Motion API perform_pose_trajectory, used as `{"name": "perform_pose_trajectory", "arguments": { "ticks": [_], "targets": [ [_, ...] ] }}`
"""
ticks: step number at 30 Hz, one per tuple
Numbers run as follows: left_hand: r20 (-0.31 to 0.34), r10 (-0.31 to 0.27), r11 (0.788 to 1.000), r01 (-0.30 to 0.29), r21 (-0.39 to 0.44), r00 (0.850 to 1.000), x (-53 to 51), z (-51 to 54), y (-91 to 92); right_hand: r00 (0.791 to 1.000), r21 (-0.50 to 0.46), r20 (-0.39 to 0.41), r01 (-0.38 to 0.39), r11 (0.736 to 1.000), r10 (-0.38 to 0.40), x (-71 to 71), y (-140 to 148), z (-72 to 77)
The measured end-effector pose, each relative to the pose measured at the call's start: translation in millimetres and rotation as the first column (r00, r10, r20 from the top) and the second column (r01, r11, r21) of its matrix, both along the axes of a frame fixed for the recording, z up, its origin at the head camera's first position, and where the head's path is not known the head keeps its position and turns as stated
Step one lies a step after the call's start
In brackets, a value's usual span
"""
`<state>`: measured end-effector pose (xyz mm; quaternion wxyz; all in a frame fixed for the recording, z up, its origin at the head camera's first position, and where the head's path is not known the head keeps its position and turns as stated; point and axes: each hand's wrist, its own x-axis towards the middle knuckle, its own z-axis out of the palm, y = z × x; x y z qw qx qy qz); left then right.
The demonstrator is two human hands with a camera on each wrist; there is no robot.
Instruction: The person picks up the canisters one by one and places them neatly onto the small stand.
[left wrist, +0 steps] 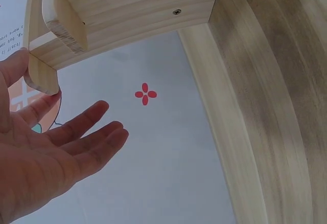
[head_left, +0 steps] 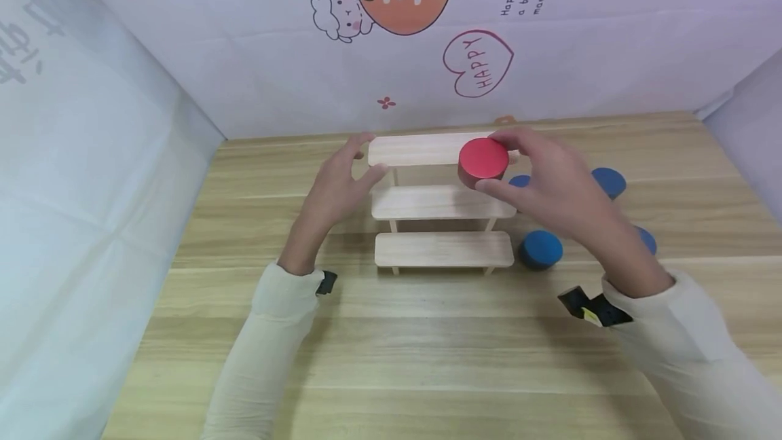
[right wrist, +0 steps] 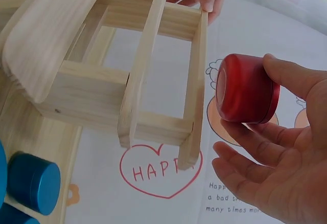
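From my end I see a screened-off booth: a wooden table (head_left: 391,358) across the lower frame, a white sheet (head_left: 269,73) behind it at the top, pale sheets (head_left: 91,189) closing the left side and right edge. A cartoon lamb (head_left: 342,15) and red heart (head_left: 478,63) decorate the back. Whether home or lab lies beyond, I cannot tell.

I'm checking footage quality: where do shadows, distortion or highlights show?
Head: a soft shadow lies on the table beside the right sleeve; left wrist: the table's plank lines bow, suggesting lens distortion; right wrist: the red cylinder shows soft highlights.
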<state>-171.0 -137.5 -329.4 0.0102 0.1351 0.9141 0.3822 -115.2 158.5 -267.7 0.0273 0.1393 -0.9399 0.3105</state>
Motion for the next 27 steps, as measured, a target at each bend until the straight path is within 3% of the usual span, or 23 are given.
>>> {"name": "perform_pose_trajectory", "arguments": {
  "ticks": [15,27],
  "targets": [
    [0.031,0.019,1.0,-0.02,0.021,0.999,1.3,-2.2,-1.4,0.999,-0.002,-0.003,-0.043,0.999,0.043,-21.2,-34,-1.1],
    [-0.002,0.019,0.997,-0.018,0.074,1.0,-0.3,-6.1,-0.6,0.999,-0.036,-0.024,-0.041,0.999,0.04,-36.2,-50,-3.5]
  ]
}}
